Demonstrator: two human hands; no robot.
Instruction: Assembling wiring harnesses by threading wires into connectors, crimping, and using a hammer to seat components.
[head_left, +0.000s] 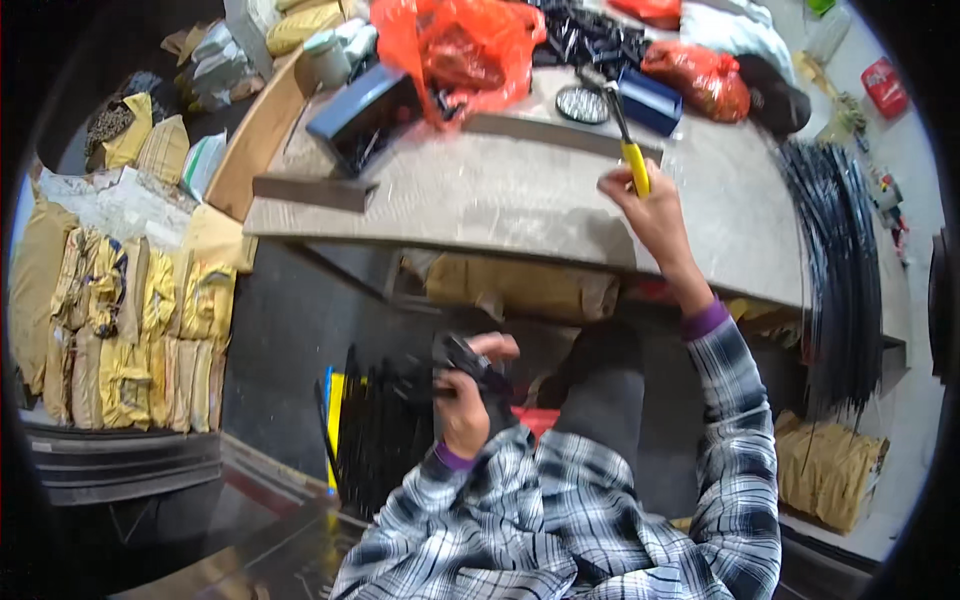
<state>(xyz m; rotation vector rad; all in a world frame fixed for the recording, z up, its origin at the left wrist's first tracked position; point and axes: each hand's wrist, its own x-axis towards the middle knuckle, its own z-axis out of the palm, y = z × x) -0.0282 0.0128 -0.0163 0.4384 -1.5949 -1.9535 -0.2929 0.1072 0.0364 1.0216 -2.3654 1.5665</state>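
My right hand (pixel 650 205) is raised over the front part of the table, closed round the yellow grip of a hammer (pixel 634 160). Its dark shaft and head point away from me, close to a round tray of small shiny pieces (pixel 582 104) and an open blue box (pixel 650 101). Lower down, by my lap, my left hand (pixel 463 408) has its fingers curled round a black object (pixel 462 358), too blurred to name. Just left of that hand stands a dense bundle of thin black strips (pixel 375 430).
Flat brown bars (pixel 315 192) lie on the table (pixel 480 200), near another blue box (pixel 365 110). Orange plastic bags (pixel 460 50) crowd the back. Long black strips (pixel 835 260) hang over the right side. Wrapped yellow-brown packages (pixel 125 330) are stacked at the left.
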